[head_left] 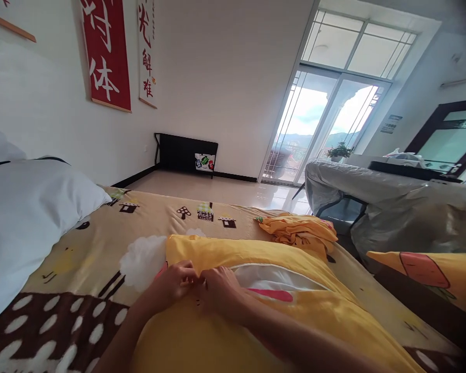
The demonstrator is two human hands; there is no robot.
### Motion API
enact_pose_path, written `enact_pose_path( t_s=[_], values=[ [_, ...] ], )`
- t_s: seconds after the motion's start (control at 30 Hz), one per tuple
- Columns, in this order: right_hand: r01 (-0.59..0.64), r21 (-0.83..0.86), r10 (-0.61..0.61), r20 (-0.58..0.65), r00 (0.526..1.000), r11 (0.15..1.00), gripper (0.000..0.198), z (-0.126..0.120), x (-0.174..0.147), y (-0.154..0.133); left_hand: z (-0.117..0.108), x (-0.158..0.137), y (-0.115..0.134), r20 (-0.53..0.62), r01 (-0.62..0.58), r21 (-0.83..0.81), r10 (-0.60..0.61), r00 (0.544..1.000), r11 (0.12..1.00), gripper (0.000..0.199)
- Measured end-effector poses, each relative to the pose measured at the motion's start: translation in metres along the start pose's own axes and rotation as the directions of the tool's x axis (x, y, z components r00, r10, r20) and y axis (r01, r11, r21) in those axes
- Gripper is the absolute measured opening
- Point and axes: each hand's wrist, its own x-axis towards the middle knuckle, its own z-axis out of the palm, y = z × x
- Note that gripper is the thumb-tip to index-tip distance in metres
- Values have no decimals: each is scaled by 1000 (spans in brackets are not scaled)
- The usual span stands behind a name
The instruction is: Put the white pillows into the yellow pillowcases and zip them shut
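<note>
A yellow pillowcase (314, 316) lies over a pillow in front of me, filling the lower middle of the view. Its opening gapes to the right of my hands, and the white pillow (274, 277) shows inside it with a pink patch. My left hand (178, 282) pinches the edge of the pillowcase near its far left corner. Close beside it, almost touching, my right hand (219, 285) grips the same edge with curled fingers. The fingertips of both hands are partly hidden, so any fastener between them cannot be made out.
A patterned blanket (159, 212) covers the bed. White pillows (34, 207) are piled at the left. A crumpled orange cloth (299, 228) lies beyond the pillowcase, and an orange printed cloth (431, 274) is at the right. Behind stands a plastic-covered table (334, 176).
</note>
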Motion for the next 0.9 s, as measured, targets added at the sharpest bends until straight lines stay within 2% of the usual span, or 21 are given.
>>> enact_pose_path(
  t_s=[0.17,0.33,0.5,0.63,0.73,0.83,0.9],
  values=[
    [-32,33,30,70,997,999,22,0,11,-5,-3,1,-5,36,53,-110,-49,998,993,23],
    [-52,72,48,66,997,996,22,4,12,-6,-14,-5,-5,104,29,-133,-15,994,991,26],
    [-145,205,138,48,989,968,24,-2,15,-7,-24,-11,0,42,76,-7,-76,996,997,23],
    [-140,354,140,28,990,925,16,-7,20,-7,-15,-9,6,55,72,93,-77,996,993,17],
    [-154,436,150,44,988,886,10,-11,23,-8,-10,-6,8,37,79,123,-84,996,989,20],
    [-190,471,169,85,982,862,9,-17,19,-10,-12,-6,6,15,57,145,-60,998,988,22],
    [-181,445,169,66,983,877,9,-21,13,-11,-13,-6,4,8,33,154,-35,999,987,23]
  ],
)
